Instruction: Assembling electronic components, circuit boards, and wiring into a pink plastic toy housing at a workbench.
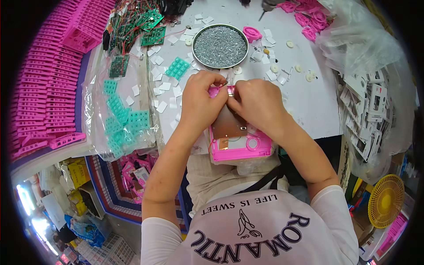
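Observation:
A pink plastic casing [242, 153] leans in front of me at the table's near edge, over my lap. A brown circuit board [227, 126] lies inside it, beside a round pink ring and a thin wire. My left hand [204, 93] is closed at the casing's far end, thumb and forefinger pinched by a small dark bit. My right hand [259, 99] is closed on the same end, its fingers bent inward and its thumb down by the board. The knuckles hide most of what the fingertips touch.
Just beyond stands a round tin of small metal screws [221, 46]. White squares and discs lie scattered around it. Teal button pads [128, 119] and wired green boards [152, 36] lie left, by stacked pink casings [46, 88]. Bagged white parts [369, 110] sit at right.

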`<move>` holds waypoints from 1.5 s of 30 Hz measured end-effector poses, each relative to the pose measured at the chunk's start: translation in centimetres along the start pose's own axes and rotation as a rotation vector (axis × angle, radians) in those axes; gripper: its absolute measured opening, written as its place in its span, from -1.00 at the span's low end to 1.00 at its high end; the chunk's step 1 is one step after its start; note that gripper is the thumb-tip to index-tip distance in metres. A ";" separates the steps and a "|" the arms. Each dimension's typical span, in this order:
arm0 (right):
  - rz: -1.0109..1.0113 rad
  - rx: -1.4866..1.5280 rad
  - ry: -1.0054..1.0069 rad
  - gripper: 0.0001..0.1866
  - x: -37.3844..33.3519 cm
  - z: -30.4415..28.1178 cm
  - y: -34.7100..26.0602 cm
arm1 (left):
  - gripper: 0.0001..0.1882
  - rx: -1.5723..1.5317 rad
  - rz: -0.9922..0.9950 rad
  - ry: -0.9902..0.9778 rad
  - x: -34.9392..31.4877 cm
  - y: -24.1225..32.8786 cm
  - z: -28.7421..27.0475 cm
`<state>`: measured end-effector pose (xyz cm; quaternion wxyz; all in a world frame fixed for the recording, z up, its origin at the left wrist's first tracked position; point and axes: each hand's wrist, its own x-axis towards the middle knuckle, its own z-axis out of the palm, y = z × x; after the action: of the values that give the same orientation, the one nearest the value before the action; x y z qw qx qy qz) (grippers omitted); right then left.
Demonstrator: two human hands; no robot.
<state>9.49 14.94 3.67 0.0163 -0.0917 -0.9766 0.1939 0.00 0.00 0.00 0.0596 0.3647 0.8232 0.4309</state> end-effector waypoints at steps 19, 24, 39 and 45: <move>-0.358 0.432 0.068 -0.83 -0.9 0.0 2.0 | -0.81 -0.012 0.073 0.199 -2.0 -0.8 -2.0; -0.242 0.545 0.117 -0.79 -2.0 -0.5 2.7 | -0.86 -0.150 -0.438 -0.232 -7.9 2.4 -5.5; -0.350 0.515 0.119 -0.59 -10.6 -0.9 0.0 | -0.78 -1.185 -0.940 -0.418 -10.8 3.5 -4.8; -0.371 0.462 0.121 -0.69 -10.9 0.4 -1.2 | -0.79 -1.269 -0.978 -0.354 -11.1 4.1 -3.8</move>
<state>19.97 11.72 3.83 0.1299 0.0830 -0.9039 0.3990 8.73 -8.30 3.09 0.5646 -0.0759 0.4672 0.6761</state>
